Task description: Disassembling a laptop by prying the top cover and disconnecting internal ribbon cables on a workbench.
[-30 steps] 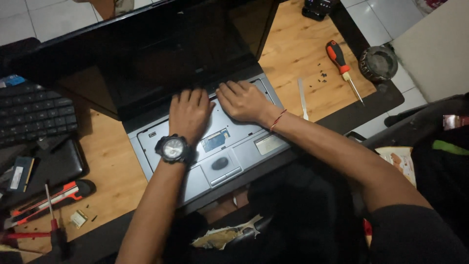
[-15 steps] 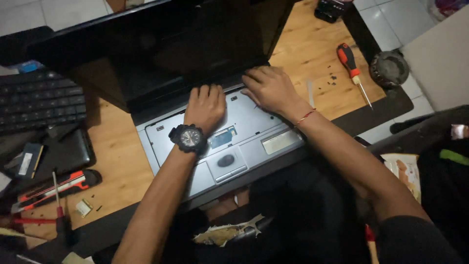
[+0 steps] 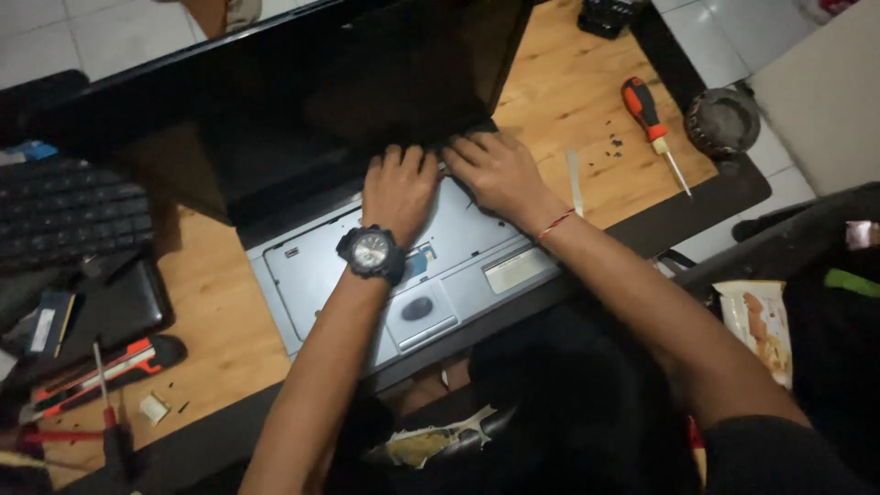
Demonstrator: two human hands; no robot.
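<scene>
Where hands (image 3: 449, 179) meet laptop (image 3: 367, 266), fingertips hidden

Silver-grey laptop base (image 3: 321, 275) under a glossy black screen (image 3: 275, 101), sitting on a light wood-grain table (image 3: 568, 82). Black watch (image 3: 371, 252) with a pale dial, thin red thread bracelet (image 3: 556, 224). Red-and-black screwdriver (image 3: 653, 124) upper right, orange-and-black utility knife (image 3: 101, 371) lower left, black keyboard (image 3: 64, 215) far left.

wooden desk (image 3: 229, 302) | white tiled floor (image 3: 82, 37) | dim light
</scene>
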